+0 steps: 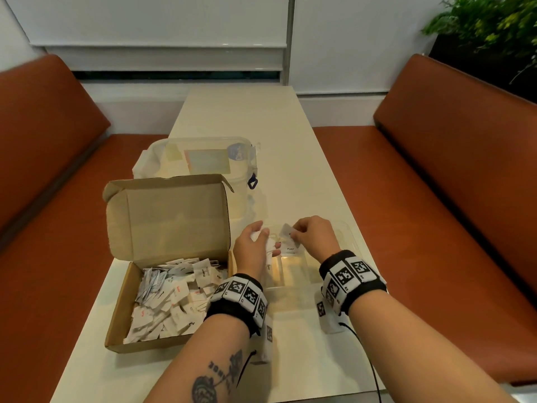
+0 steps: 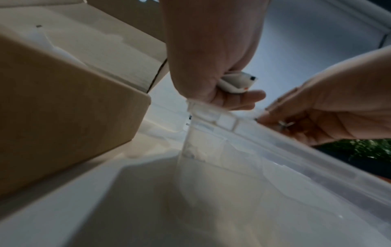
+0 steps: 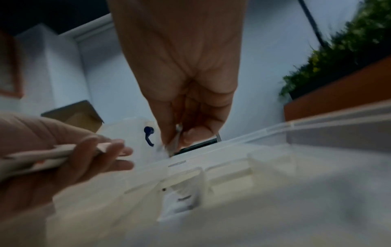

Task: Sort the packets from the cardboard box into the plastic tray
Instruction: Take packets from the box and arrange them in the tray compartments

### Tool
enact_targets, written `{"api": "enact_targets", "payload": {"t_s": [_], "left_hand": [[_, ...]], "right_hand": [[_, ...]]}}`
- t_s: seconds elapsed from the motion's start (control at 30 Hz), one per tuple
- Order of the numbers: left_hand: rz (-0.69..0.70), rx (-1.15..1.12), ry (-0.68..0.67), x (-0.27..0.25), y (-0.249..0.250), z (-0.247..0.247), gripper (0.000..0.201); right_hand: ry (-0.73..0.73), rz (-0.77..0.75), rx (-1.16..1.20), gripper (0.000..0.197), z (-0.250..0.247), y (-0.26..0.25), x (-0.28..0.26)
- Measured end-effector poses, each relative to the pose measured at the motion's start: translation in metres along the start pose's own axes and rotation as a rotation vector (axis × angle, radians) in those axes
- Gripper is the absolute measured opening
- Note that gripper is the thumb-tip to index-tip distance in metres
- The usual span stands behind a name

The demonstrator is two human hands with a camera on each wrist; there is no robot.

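Pinching 1 packet (image 1: 286,230) in right hand (image 1: 312,236) fingers; left hand (image 1: 252,245) grips a stack (image 1: 268,251)

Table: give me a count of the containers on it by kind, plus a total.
Cardboard box: 1
Clear tray: 1
Lidded clear tub: 1
Total: 3

The head view looks down along the cream rectangular table (image 1: 241,117) from its near end. Both wrist views sit low and close, sharing the clear plastic tray (image 2: 296,150).
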State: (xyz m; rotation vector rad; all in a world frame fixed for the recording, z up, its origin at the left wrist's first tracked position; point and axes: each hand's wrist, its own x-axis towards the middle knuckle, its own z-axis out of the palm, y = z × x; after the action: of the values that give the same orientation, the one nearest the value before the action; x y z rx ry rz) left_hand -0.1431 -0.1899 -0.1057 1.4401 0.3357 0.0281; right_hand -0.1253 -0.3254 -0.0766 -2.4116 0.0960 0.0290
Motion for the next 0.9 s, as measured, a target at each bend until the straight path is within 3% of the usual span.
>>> {"api": "enact_targets", "payload": {"t_s": [0.17,0.43,0.73,0.9], "left_hand": [[-0.002,0.024,-0.004,0.002,-0.004,-0.003,0.026],[-0.003,0.021,-0.039,0.003,-0.005,-0.003,0.025],[-0.026,0.061,-0.065,0.004,-0.003,-0.007,0.024],[-0.020,0.100,-0.069,0.003,-0.003,-0.007,0.025]], "right_hand": [[-0.184,-0.003,-0.309,0.022,0.003,-0.003,0.006],[-0.249,-0.058,-0.653,0.024,0.010,-0.017,0.014],[-0.298,-0.039,-0.673,0.027,0.018,-0.016,0.021],[-0.257,-0.117,-0.682,0.022,0.020,-0.011,0.020]]}}
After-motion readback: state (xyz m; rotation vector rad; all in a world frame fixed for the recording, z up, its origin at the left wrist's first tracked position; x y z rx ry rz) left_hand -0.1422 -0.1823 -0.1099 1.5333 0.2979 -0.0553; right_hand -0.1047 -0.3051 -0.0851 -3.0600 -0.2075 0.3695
